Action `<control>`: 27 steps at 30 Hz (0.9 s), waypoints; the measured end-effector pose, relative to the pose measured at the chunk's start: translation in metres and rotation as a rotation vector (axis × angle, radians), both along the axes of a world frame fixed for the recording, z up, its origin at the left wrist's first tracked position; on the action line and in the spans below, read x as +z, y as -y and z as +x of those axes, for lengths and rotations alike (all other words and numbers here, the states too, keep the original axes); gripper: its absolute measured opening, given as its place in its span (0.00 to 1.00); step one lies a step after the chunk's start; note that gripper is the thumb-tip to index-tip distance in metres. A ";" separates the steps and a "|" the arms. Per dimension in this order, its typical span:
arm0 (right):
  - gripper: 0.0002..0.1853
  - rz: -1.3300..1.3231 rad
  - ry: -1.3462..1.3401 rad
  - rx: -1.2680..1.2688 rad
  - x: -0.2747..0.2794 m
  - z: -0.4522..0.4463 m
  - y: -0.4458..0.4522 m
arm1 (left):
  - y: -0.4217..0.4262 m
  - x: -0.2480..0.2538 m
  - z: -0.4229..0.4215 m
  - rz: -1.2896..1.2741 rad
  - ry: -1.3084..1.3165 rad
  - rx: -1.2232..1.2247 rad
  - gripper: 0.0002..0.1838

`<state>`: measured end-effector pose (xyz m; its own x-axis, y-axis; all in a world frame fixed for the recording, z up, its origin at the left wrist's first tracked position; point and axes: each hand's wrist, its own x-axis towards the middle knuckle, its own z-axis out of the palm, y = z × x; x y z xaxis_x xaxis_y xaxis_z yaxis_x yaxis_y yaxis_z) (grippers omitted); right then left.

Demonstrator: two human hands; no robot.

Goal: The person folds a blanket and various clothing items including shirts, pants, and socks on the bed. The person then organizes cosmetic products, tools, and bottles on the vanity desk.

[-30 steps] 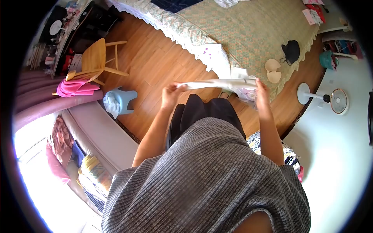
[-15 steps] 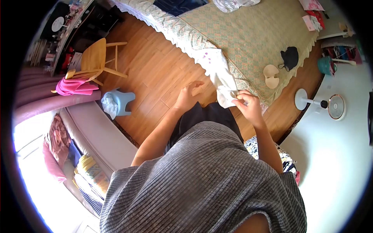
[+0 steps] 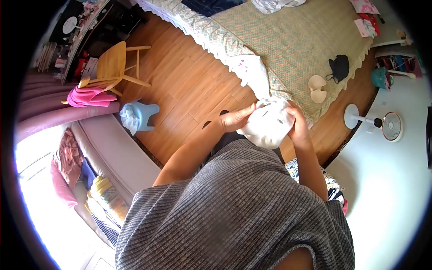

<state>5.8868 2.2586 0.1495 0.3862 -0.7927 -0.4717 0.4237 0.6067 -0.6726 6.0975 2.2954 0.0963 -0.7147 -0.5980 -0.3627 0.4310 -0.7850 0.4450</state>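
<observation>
Both of my hands hold a white cloth garment (image 3: 267,123) in front of my waist, spread out between them. My left hand (image 3: 236,119) grips its left edge, thumb stretched along the top. My right hand (image 3: 298,123) has its fingers closed on the opposite edge. Small dark marks show on the fabric, too small to make out. Just beyond, white fabric with a pink-purple print (image 3: 249,67) lies over the bed's edge and reaches down to the held part; I cannot tell whether they are one piece.
The bed (image 3: 279,45) with a patterned cover carries two beige bra pads (image 3: 317,88), a black garment (image 3: 338,68) and dark jeans (image 3: 211,5). A wooden chair (image 3: 111,63) and a blue stool (image 3: 146,116) stand left. A white fan (image 3: 391,126) stands right.
My left hand has come right, from empty air onto the white garment. The garment has been raised toward me and spread wider between both hands; my right hand still grips it.
</observation>
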 end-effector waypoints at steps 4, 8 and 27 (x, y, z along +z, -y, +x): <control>0.09 -0.021 -0.044 0.066 -0.003 -0.010 0.006 | -0.009 -0.023 -0.003 0.023 -0.112 0.066 0.44; 0.10 0.025 -0.065 -0.038 -0.008 -0.017 0.007 | -0.010 -0.017 0.001 -0.025 -0.149 0.083 0.42; 0.12 0.021 -0.246 -0.048 -0.025 -0.034 0.015 | -0.009 -0.039 0.055 -0.046 0.960 0.793 0.15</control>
